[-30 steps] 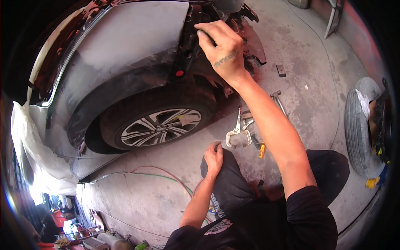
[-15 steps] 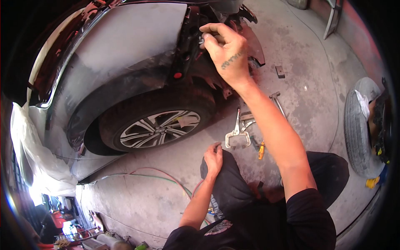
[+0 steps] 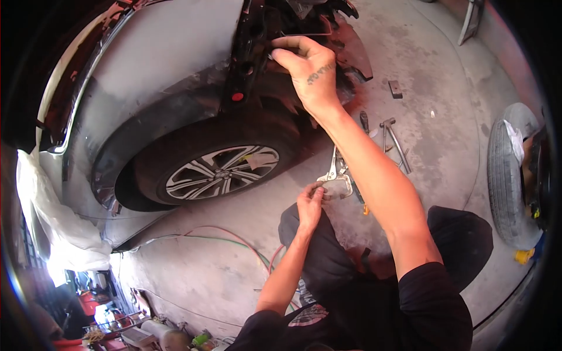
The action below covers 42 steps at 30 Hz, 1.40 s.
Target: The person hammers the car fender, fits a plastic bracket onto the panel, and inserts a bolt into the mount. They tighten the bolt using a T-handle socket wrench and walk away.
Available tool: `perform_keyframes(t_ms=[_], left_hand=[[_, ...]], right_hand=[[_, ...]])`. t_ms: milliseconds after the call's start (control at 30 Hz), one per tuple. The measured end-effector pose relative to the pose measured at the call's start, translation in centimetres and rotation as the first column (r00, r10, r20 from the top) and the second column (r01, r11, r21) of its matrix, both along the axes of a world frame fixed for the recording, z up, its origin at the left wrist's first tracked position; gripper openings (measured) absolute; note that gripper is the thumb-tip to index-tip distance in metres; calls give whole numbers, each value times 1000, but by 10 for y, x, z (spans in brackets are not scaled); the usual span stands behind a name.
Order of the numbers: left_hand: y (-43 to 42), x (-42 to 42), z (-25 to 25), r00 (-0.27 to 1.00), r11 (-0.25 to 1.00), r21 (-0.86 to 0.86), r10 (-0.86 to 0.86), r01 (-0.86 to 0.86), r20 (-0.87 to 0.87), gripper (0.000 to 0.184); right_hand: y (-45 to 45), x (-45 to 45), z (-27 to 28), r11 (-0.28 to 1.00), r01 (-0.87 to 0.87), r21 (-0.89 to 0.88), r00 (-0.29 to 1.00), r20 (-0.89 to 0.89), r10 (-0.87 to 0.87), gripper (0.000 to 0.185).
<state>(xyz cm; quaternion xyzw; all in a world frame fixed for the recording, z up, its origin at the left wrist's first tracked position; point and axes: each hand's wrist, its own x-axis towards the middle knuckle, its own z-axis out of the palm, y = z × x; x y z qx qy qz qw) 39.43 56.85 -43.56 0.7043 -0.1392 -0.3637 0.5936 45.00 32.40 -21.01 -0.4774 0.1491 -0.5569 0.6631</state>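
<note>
My right hand [image 3: 310, 67] is raised beside the dark bracket area [image 3: 249, 52] at the end of the car's grey panel [image 3: 170, 47]. Its thumb and index finger are pinched together around something small and pale, too small to name. A round red piece [image 3: 237, 97] sits on the bracket, left of and below that hand. My left hand [image 3: 311, 202] is above my knee, fingers curled together, near the metal locking clamp [image 3: 350, 185] on the floor. Whether it holds anything cannot be made out. The car's wheel [image 3: 222, 174] is left of my forearms.
A hammer [image 3: 398, 145] and a dark block [image 3: 395, 89] lie on the floor to the right. A loose tire [image 3: 508, 181] stands at the far right. Red and green hoses [image 3: 246, 241] cross the floor. White plastic sheeting [image 3: 55, 216] hangs at the left.
My left hand has risen off my knee and its fingers have curled in. My right hand has shifted slightly left and down. The view has shifted, and the car sits further left.
</note>
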Motion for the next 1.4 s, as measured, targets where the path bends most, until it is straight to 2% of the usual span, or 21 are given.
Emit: perform_keyframes(t_ms=[33,100,133,167,233,267,333,400,533,633,733,767,900,1100,1200,1233,1333,1367,1400], left_hand=[[-4,5,15,998,1000,-23,20,-19,61,31],[-23,17,82,952,987,-157,12,38,306,32],[-37,22,120,914,971,-236,66,34,400,31],[-49,28,148,861,949,-310,112,56,496,32],[-73,44,195,711,927,-354,169,120,682,34],[-85,46,212,717,912,-397,210,101,665,30],[-102,58,226,615,926,-356,211,122,760,26],[-110,63,228,606,918,-382,244,107,757,22],[-117,69,232,679,868,-477,265,142,685,20],[-123,68,239,670,866,-490,305,102,677,15],[-134,70,245,675,834,-549,371,61,638,17],[-137,73,247,689,821,-569,384,50,615,18],[-148,75,250,759,782,-623,393,22,520,17],[-154,79,252,759,784,-620,388,27,524,17],[-156,77,252,780,767,-637,353,76,517,21],[-155,74,252,787,764,-640,343,84,512,22],[-144,68,238,778,783,-609,304,124,549,28],[-139,64,226,809,802,-586,265,117,525,28],[-133,62,209,838,820,-563,230,107,495,28]], right_hand=[[0,-4,-4,1000,17,-14,1000,17,-16,17],[6,-21,-7,984,-166,67,983,97,159,14],[9,-30,-6,961,-258,100,959,144,243,13],[13,-38,-5,951,-299,78,952,97,291,11],[18,-51,-6,937,-349,25,937,0,349,15],[18,-55,-7,925,-379,-5,925,-30,379,17],[16,-62,-4,918,-392,-55,918,-92,386,23],[8,-62,-4,922,-356,-153,934,-91,345,22],[5,-66,4,900,-420,-113,907,-66,415,18],[3,-63,7,934,-256,-250,960,-178,215,18],[-1,-54,-1,802,-4,-597,996,-76,-52,21],[-1,-49,-2,733,116,-671,990,22,-136,25],[-5,-36,-2,543,335,-770,927,167,-334,24],[-19,-27,-2,394,411,-822,882,249,-400,22],[-20,-30,6,518,427,-741,884,222,-412,17],[-20,-28,5,635,402,-660,910,208,-359,14],[-12,-25,8,823,311,-475,950,164,-265,14],[-16,-21,7,786,363,-500,932,184,-313,14],[-14,-19,9,814,328,-480,945,162,-286,15]])
